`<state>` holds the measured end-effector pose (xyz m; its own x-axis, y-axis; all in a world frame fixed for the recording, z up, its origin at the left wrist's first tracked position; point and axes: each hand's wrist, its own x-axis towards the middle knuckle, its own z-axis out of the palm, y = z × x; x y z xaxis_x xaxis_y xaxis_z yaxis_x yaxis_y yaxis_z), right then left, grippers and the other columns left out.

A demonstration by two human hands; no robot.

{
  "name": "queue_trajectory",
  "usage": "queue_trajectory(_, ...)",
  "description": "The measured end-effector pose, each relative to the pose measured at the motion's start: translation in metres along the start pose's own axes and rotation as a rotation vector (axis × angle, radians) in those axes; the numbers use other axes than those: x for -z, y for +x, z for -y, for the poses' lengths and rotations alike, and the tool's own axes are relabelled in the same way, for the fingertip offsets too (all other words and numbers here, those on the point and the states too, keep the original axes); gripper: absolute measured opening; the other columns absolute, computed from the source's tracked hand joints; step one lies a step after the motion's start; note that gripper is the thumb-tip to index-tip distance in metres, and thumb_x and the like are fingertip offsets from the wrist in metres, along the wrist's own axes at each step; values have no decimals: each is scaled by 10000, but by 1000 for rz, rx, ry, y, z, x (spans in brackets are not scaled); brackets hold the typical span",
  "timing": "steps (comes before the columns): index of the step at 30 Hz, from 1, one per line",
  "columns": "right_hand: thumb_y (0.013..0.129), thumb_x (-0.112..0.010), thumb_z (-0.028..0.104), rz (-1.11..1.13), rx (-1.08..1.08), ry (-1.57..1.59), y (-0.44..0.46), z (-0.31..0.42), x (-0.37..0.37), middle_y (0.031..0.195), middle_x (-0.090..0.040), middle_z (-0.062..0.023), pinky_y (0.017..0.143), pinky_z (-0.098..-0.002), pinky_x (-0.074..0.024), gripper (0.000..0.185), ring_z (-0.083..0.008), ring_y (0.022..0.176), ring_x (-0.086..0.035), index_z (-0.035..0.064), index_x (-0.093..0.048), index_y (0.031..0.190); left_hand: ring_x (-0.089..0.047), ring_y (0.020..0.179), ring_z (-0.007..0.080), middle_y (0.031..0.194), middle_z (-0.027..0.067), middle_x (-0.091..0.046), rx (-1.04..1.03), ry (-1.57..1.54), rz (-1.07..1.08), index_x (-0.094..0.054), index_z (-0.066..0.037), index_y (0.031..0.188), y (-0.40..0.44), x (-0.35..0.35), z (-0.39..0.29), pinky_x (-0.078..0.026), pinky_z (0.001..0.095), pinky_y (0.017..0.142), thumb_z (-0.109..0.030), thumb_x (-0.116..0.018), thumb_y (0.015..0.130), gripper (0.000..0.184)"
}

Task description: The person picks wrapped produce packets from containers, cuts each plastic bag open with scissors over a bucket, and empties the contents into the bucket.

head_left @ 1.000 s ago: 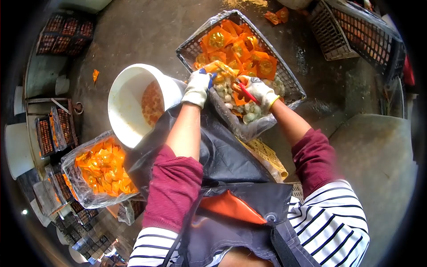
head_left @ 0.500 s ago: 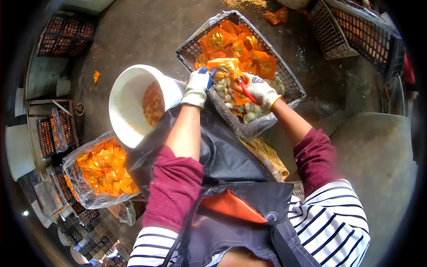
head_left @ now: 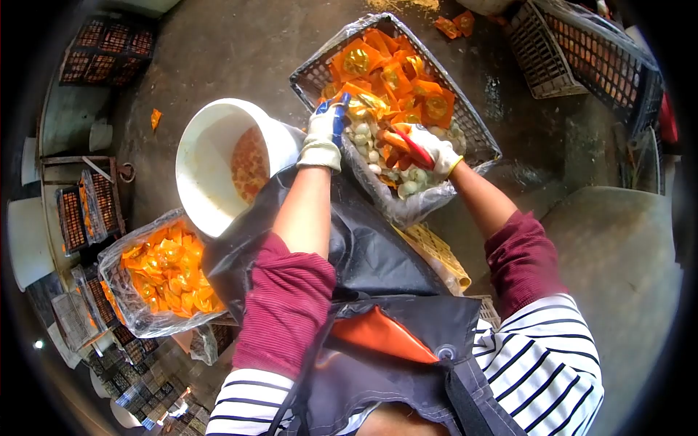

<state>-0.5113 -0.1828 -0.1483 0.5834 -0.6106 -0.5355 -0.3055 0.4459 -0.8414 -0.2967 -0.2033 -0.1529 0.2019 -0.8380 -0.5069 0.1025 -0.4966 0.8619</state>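
Note:
My left hand [head_left: 326, 134], in a white and blue glove, is closed at the near left edge of a plastic-lined crate [head_left: 476, 134]. Its fingertips pinch the end of a shiny orange and gold packet [head_left: 369, 107]. Over the crate's near half, my right hand [head_left: 429, 149], gloved in white with orange fingers, is wrapped round a red-handled tool [head_left: 413, 147]; its working end is hidden. Pale round pieces [head_left: 411, 183] lie under my right hand. Flat orange wrappers [head_left: 396, 80] with gold discs cover the crate's far part.
A white bucket [head_left: 193, 152] with reddish-brown contents leans left of my knees. Below it, a lined crate [head_left: 116, 291] is heaped with orange packets [head_left: 171, 269]. Dark crates [head_left: 552, 51] stand at upper right. Orange scraps [head_left: 456, 25] lie on the wet floor.
My hands have moved slightly apart, and the tool has drawn away from the left hand's packet. The packet has tipped and sunk toward the pile. My left hand has turned more upright.

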Motion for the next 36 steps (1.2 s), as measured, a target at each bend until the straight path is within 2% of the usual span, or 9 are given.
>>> queue_trajectory(1, 914, -512, 501, 21, -20, 73, 0, 1, -3, 684, -640, -35, 418, -208, -365, 441, -82, 487, -541, 85, -604, 1028, -626, 867, 171, 989, 64, -656, 162, -236, 11, -614, -40, 1125, -10, -8, -8, -500, 298, 799, -314, -639, 889, 362)
queue_trajectory(4, 916, -481, 509, 95, -66, 198, -5, 12, -11, 712, -649, -75, 393, -212, -334, 468, -77, 464, -514, 74, -609, 1032, -636, 926, 184, 1011, 115, -672, 145, -320, 122, -639, 35, 1087, 1, -7, 14, -498, 300, 723, -344, -612, 897, 425)
queue_trajectory(9, 920, -468, 502, 163, -89, 228, -7, 19, -14, 711, -641, -88, 367, -214, -329, 486, -76, 434, -476, 55, -613, 1043, -645, 903, 211, 984, 134, -678, -32, 99, 48, -639, 20, 1069, 37, 14, 46, -498, 323, 773, -454, -507, 922, 513)
queue_trajectory(12, 922, -465, 500, 202, -97, 250, -5, 14, -10, 705, -636, -79, 357, -214, -330, 493, -71, 432, -467, 46, -615, 1043, -632, 892, 196, 1012, 97, -658, -21, 139, 93, -612, 5, 1110, 45, 22, 50, -514, 301, 780, -387, -597, 906, 442)
queue_trajectory(17, 927, -451, 506, 243, -121, 285, -6, 4, -7, 710, -641, -66, 396, -205, -337, 494, -60, 448, -463, 61, -634, 1042, -638, 959, 313, 997, 180, -676, -59, 776, 91, -650, 6, 1051, 5, 5, 2, -475, 373, 810, -493, -385, 961, 572)
queue_trajectory(26, 948, -432, 482, 240, -59, 270, -8, 2, -8, 694, -636, -26, 393, -192, -318, 466, -48, 455, -471, 76, -638, 1049, -614, 1007, 326, 1036, 190, -659, -150, 884, 61, -643, 5, 1049, 4, 1, 3, -463, 375, 847, -462, -355, 974, 555)
queue_trajectory(30, 944, -402, 498, 221, -56, 381, 0, -1, -15, 760, -650, -41, 390, -212, -335, 459, -58, 468, -463, 108, -611, 1070, -615, 980, 284, 1058, 161, -649, -214, 464, 115, -613, -15, 1097, 33, 10, 32, -476, 355, 822, -436, -435, 952, 480)
queue_trajectory(33, 953, -383, 470, 254, -29, 545, 5, 0, -20, 801, -661, -46, 372, -212, -343, 437, -49, 479, -491, 105, -573, 1102, -619, 921, 187, 1072, 61, -646, 49, -8, 292, -582, -81, 1179, 10, 11, -7, -486, 304, 809, -402, -613, 890, 433)
queue_trajectory(36, 965, -385, 413, 250, 8, 543, 3, 12, -26, 803, -669, -60, 371, -220, -364, 386, -61, 496, -527, 107, -549, 1132, -604, 994, 216, 1145, 77, -620, 191, -317, 204, -538, -130, 1257, -19, 3, -22, -482, 343, 851, -398, -562, 919, 432)
